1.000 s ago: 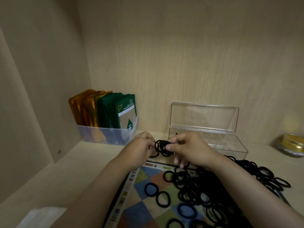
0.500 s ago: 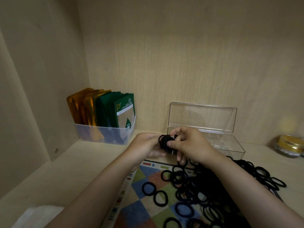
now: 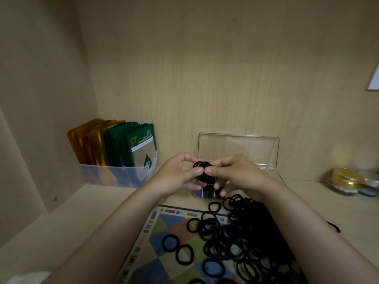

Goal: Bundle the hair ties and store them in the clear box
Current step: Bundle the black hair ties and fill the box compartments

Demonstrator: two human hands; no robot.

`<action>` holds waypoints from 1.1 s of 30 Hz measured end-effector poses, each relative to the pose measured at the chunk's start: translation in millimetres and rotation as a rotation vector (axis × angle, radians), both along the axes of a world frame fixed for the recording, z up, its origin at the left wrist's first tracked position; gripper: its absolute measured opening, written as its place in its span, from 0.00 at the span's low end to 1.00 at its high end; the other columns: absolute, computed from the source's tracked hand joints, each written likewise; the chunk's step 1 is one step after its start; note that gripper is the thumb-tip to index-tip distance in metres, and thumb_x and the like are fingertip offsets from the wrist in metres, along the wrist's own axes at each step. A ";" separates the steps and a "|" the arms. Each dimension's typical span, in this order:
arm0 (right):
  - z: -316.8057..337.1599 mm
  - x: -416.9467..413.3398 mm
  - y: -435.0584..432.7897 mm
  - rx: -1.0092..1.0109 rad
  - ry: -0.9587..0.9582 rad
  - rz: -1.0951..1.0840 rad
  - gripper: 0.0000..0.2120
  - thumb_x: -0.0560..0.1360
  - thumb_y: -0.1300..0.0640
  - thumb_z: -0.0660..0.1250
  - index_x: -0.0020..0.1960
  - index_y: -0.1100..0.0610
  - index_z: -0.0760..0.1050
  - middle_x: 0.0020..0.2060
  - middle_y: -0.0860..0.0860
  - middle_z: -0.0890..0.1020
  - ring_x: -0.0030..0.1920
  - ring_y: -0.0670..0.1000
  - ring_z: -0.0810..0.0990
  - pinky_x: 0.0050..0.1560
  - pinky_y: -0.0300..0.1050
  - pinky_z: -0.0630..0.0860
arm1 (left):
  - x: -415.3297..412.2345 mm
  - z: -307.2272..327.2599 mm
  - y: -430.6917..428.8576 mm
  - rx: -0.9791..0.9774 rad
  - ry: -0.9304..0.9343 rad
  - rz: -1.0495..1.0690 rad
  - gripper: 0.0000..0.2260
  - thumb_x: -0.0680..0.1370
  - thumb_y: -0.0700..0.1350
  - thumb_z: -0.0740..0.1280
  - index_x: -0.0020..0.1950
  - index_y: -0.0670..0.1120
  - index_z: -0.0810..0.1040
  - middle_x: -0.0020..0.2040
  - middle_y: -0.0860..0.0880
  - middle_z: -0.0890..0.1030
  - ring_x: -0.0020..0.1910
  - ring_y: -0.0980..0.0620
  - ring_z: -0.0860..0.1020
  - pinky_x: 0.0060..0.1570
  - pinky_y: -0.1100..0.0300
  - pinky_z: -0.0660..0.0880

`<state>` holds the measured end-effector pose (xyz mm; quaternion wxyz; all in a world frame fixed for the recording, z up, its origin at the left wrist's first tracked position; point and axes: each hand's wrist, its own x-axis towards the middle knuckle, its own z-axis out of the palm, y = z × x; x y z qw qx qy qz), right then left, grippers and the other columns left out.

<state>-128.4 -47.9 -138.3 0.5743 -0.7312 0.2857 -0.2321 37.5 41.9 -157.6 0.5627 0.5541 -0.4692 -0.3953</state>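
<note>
Head view puts the bundle of hair ties [image 3: 202, 170] at centre, held in the air just in front of the clear box [image 3: 274, 175], whose lid [image 3: 238, 149] stands open. Your left hand [image 3: 174, 178] and right hand [image 3: 238, 175] meet on it. The fingers [image 3: 197, 171] of both are curled and pinch the black wad from 9 and 3 o'clock, thumbs tip to tip.

By my reading you are mid-bundling, and this bunch is not in the box yet. Dark shapes show through the box's near wall. They may be bundles already stored, but I cannot tell.

Most of the work remains. The loose hair ties [image 3: 246, 238] heaped at 5 o'clock on the patterned mat [image 3: 164, 222] are too tangled to count, dozens at least.

Counted: one bundle, one box, one mat, two hands. Farther out on the worktop [image 3: 92, 201] are one bin [image 3: 123, 179] of sachets at 9 o'clock and two jars [image 3: 348, 180] at 3 o'clock.
</note>
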 end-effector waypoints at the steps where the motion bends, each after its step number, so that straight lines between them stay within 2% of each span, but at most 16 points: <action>1: 2.5 -2.2 -2.3 0.016 -0.018 -0.017 0.09 0.75 0.59 0.73 0.52 0.63 0.83 0.36 0.54 0.85 0.32 0.49 0.80 0.27 0.42 0.78 | -2.5 5.9 -5.4 0.000 -0.051 -0.003 0.11 0.80 0.41 0.68 0.61 0.41 0.73 0.49 0.37 0.85 0.46 0.44 0.86 0.43 0.56 0.84; 3: 5.9 -6.9 -8.8 0.050 -0.068 -0.065 0.10 0.76 0.58 0.72 0.53 0.62 0.83 0.37 0.55 0.85 0.35 0.50 0.81 0.31 0.44 0.80 | -7.6 15.3 -16.7 -0.009 -0.178 -0.003 0.10 0.80 0.43 0.67 0.60 0.42 0.75 0.47 0.41 0.86 0.46 0.48 0.86 0.45 0.55 0.82; 5: 9.3 -12.7 -15.3 0.062 -0.119 -0.142 0.09 0.76 0.58 0.72 0.53 0.62 0.83 0.40 0.56 0.86 0.38 0.52 0.83 0.33 0.45 0.81 | -12.3 18.5 -28.1 -0.033 -0.315 0.033 0.10 0.81 0.46 0.66 0.60 0.45 0.77 0.49 0.46 0.85 0.48 0.50 0.85 0.46 0.53 0.81; 8: 9.8 -23.8 -28.6 -0.062 -0.076 -0.312 0.06 0.76 0.59 0.72 0.49 0.63 0.83 0.40 0.55 0.87 0.34 0.52 0.84 0.28 0.43 0.77 | -15.7 6.9 -43.4 -0.093 -0.502 0.175 0.10 0.81 0.50 0.64 0.62 0.51 0.77 0.55 0.53 0.82 0.48 0.57 0.80 0.43 0.62 0.75; 10: 5.5 -30.6 -39.1 -0.202 0.055 -0.412 0.05 0.75 0.59 0.73 0.45 0.62 0.83 0.38 0.55 0.87 0.30 0.52 0.83 0.25 0.42 0.72 | -15.2 -9.4 -48.9 -0.139 -0.554 0.262 0.10 0.82 0.51 0.62 0.62 0.54 0.76 0.57 0.55 0.81 0.54 0.59 0.78 0.50 0.64 0.74; 12: -0.3 -33.5 -46.9 -0.310 0.218 -0.447 0.05 0.74 0.56 0.75 0.42 0.58 0.84 0.36 0.55 0.86 0.27 0.50 0.81 0.27 0.41 0.70 | -13.5 -26.2 -49.9 -0.156 -0.651 0.258 0.11 0.83 0.51 0.61 0.64 0.54 0.76 0.58 0.56 0.80 0.59 0.59 0.77 0.58 0.59 0.75; 16: -14.2 -26.2 -50.9 -0.504 0.452 -0.443 0.07 0.71 0.50 0.76 0.37 0.52 0.84 0.32 0.50 0.85 0.29 0.48 0.80 0.37 0.43 0.78 | -13.1 -45.2 -49.8 -0.158 -0.927 0.165 0.13 0.83 0.51 0.59 0.66 0.55 0.74 0.62 0.58 0.78 0.64 0.57 0.71 0.66 0.52 0.70; 18: -17.8 -20.6 -47.1 -0.608 0.525 -0.459 0.07 0.71 0.48 0.75 0.38 0.50 0.85 0.32 0.47 0.84 0.33 0.47 0.81 0.38 0.42 0.78 | -14.7 -47.8 -50.8 -0.181 -1.009 0.164 0.13 0.82 0.53 0.59 0.67 0.57 0.73 0.65 0.59 0.76 0.67 0.55 0.68 0.68 0.51 0.66; 21: -18.6 -13.9 -37.9 -0.712 0.672 -0.458 0.07 0.72 0.46 0.72 0.41 0.47 0.85 0.33 0.47 0.82 0.36 0.48 0.80 0.33 0.40 0.72 | -16.9 -51.3 -50.8 -0.228 -1.046 0.139 0.16 0.81 0.56 0.59 0.69 0.60 0.70 0.67 0.60 0.72 0.71 0.57 0.63 0.71 0.54 0.61; 25: -21.4 -7.2 -32.6 -0.807 0.917 -0.392 0.10 0.76 0.47 0.63 0.46 0.47 0.83 0.40 0.48 0.83 0.41 0.51 0.80 0.34 0.42 0.69 | -20.0 -54.7 -50.5 -0.268 -1.071 0.067 0.16 0.80 0.58 0.60 0.68 0.62 0.71 0.65 0.62 0.72 0.69 0.58 0.63 0.70 0.57 0.60; 27: -20.6 -9.4 -34.9 -0.782 0.941 -0.317 0.12 0.77 0.49 0.60 0.46 0.48 0.82 0.41 0.48 0.83 0.44 0.52 0.80 0.37 0.43 0.69 | -21.6 -54.9 -50.3 -0.268 -1.098 0.051 0.16 0.81 0.57 0.60 0.68 0.61 0.72 0.63 0.62 0.72 0.69 0.59 0.63 0.69 0.58 0.59; 29: -16.1 -15.9 -38.0 -0.709 0.880 -0.228 0.13 0.77 0.51 0.59 0.45 0.48 0.83 0.42 0.48 0.84 0.47 0.52 0.82 0.42 0.45 0.75 | -21.4 -54.1 -50.4 -0.248 -1.120 0.041 0.17 0.81 0.57 0.59 0.70 0.62 0.72 0.66 0.61 0.71 0.70 0.58 0.62 0.70 0.57 0.58; 31: -9.1 -22.0 -39.7 -0.660 0.763 -0.223 0.14 0.77 0.54 0.59 0.51 0.48 0.84 0.49 0.48 0.86 0.54 0.52 0.82 0.54 0.47 0.78 | -21.1 -52.5 -50.9 -0.205 -1.163 0.017 0.18 0.82 0.58 0.58 0.71 0.63 0.70 0.70 0.60 0.68 0.72 0.57 0.59 0.72 0.54 0.57; 33: -3.4 -25.1 -40.1 -0.691 0.704 -0.262 0.16 0.76 0.56 0.60 0.54 0.47 0.85 0.54 0.48 0.85 0.56 0.51 0.81 0.57 0.46 0.76 | -22.6 -50.3 -50.9 -0.177 -1.167 -0.004 0.18 0.82 0.58 0.56 0.73 0.63 0.67 0.72 0.60 0.66 0.73 0.57 0.57 0.73 0.53 0.56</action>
